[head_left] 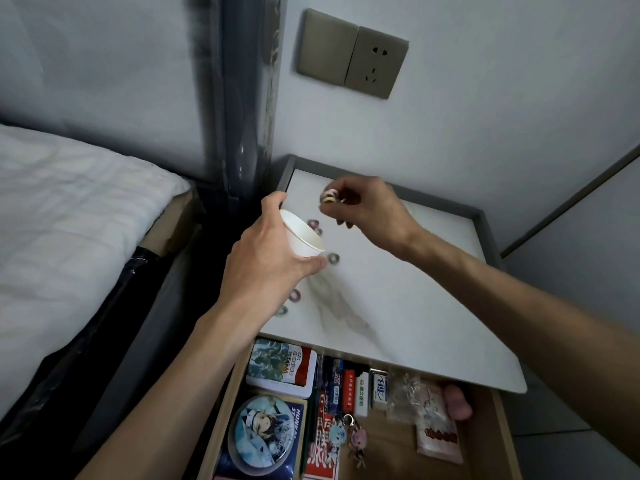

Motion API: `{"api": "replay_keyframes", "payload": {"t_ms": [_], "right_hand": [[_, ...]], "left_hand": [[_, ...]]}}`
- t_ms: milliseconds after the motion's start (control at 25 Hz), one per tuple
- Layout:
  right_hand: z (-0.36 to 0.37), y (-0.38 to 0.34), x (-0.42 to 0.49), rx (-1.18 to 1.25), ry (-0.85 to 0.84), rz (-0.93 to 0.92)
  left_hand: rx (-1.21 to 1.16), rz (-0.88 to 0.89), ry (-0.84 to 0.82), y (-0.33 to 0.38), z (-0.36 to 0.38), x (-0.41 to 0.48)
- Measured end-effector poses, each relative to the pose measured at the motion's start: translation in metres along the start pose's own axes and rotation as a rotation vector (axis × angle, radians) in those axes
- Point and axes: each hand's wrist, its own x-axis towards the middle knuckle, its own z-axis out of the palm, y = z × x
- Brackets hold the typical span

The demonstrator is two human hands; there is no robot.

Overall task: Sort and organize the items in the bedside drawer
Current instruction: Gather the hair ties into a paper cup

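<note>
My left hand (pixel 268 258) grips a small white paper cup (pixel 304 239), tilted with its mouth toward the right, above the white nightstand top (pixel 415 289). My right hand (pixel 363 206) hovers just beyond the cup and pinches a few small coloured rings (pixel 328 196) in its fingertips. Several more small rings lie loose on the top: one grey (pixel 333 258) by the cup, a pink one (pixel 295 295), another (pixel 283 310) near my left wrist, and some (pixel 314 224) behind the cup's rim. The open drawer (pixel 498 420) sits below, full of items.
In the drawer lie a printed tin (pixel 282 367), a round badge on a box (pixel 265 431), lighters (pixel 360 389), keychain charms (pixel 346 434), plastic packets (pixel 436 431) and a red-white box (pixel 323 455). A bed (pixel 69 220) stands left; a wall socket (pixel 351 53) is above.
</note>
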Motion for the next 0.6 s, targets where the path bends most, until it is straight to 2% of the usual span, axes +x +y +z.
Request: {"api": "replay_keyframes", "payload": {"t_ms": [120,160,240,360,440,520,600], "right_hand": [[-0.007,-0.041,-0.013,-0.107,-0.354,-0.1],[-0.007,-0.044,-0.013,-0.138,-0.399,-0.109],[-0.009,-0.038,-0.007,-0.062,-0.339,-0.077],[-0.008,-0.005,0.014,0.009,-0.127,0.035],[0.0,0.028,0.028,-0.117,-0.108,0.184],[0.017,0.055,0.042,-0.267,-0.157,0.335],[0.036,0.07,0.053,-0.358,-0.166,0.383]], "left_hand": [[-0.104,-0.014,-0.025,0.002,0.003,-0.001],[-0.128,-0.017,-0.03,0.003,0.003,-0.001],[-0.131,-0.027,-0.019,0.004,0.001,-0.002],[-0.088,-0.022,0.042,-0.002,-0.005,0.001],[-0.065,-0.033,0.08,-0.007,-0.011,0.003],[-0.051,-0.04,0.11,-0.013,-0.017,0.006],[-0.044,-0.051,0.127,-0.017,-0.022,0.008]]}}
